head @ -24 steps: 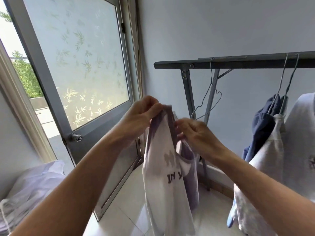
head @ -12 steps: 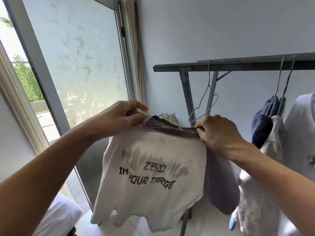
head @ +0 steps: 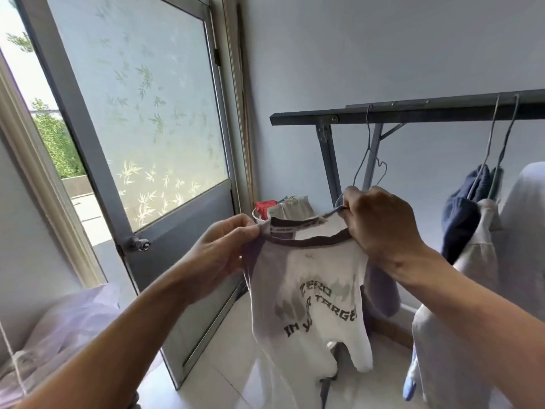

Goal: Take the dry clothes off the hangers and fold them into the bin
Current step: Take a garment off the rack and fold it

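Closer together now, your left hand and right hand pinch the printed T-shirt at 12 o'clock; fold it next.

The dark metal rack rail is stretching across the right side on its grey legs, and it is carrying three wire hangers. The bare hanger is dangling near the rail's left end. Further right, two more hangers are hanging side by side, hooks close together, holding a navy garment and a pale garment bunched against each other, with a white garment pressing in just beside them. Down below, the pale tiled floor is showing. A white container is sitting in the corner, base hidden, with a red item and folded cloth poking out.
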`<state>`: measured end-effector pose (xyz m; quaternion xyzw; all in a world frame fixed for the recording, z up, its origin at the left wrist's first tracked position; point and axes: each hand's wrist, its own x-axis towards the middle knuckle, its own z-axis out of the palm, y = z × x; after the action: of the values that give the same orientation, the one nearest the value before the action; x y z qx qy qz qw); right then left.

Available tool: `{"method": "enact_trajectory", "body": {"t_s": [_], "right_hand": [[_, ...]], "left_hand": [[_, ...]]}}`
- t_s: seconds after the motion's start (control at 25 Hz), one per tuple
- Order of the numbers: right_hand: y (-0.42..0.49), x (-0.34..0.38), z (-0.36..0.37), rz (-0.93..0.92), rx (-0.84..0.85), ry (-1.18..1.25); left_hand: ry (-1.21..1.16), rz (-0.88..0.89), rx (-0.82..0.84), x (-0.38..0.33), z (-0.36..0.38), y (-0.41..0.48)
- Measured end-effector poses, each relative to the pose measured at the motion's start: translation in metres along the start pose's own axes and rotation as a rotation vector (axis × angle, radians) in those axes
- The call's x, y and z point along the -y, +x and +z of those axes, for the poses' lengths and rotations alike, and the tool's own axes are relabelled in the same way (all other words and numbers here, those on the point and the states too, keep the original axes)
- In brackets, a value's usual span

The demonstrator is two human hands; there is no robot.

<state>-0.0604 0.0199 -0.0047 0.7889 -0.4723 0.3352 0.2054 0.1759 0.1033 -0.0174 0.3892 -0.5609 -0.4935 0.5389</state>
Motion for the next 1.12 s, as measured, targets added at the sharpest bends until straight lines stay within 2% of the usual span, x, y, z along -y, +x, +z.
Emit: {"method": "enact_trajectory", "body": {"t_s": [0.08, 0.16, 0.28, 0.36, 0.4, 0.52, 0.72, 0.84, 0.96, 1.04, 1.12], "right_hand": [[0.004, 0.003, -0.002, -0.020, -0.016, -0.005], [0.005, 0.006, -0.005, 0.024, -0.029, 0.017], [-0.002, 0.014, -0.002, 0.071, -0.009, 0.044], [-0.007, 0.017, 0.001, 0.030, -0.052, 0.050], [-0.007, 0.017, 0.000, 0.068, -0.049, 0.152], [-0.004, 0.018, -0.007, 0.281, 0.117, 0.673], [-0.008, 0.044, -0.025, 0.352, 0.360, 1.290], [-0.007, 0.049, -0.026, 0.435, 0.294, 1.356], [-0.003, 0.047, -0.020, 0.479, 0.341, 1.421], [-0.002, 0.047, -0.019, 0.496, 0.339, 1.468], [-0.003, 0.047, -0.018, 0.516, 0.296, 1.507]], "left_hand": [[-0.187, -0.046, -0.040, 0.011, 0.016, -0.004], [-0.197, -0.036, -0.165, 0.017, 0.031, -0.003], [0.102, 0.036, -0.450, 0.019, 0.041, 0.008], [0.330, 0.112, -0.558, 0.014, 0.040, 0.017], [0.384, 0.148, -0.583, 0.011, 0.038, 0.020], [0.369, 0.239, -0.585, 0.003, 0.041, 0.022], [0.516, 0.508, -0.608, 0.013, 0.063, 0.021], [0.617, 0.670, -0.629, 0.018, 0.063, 0.020], [0.795, 0.838, -0.600, 0.021, 0.059, 0.017], [0.797, 0.823, -0.552, 0.020, 0.058, 0.014], [0.614, 0.644, -0.528, 0.017, 0.063, 0.009]]}}
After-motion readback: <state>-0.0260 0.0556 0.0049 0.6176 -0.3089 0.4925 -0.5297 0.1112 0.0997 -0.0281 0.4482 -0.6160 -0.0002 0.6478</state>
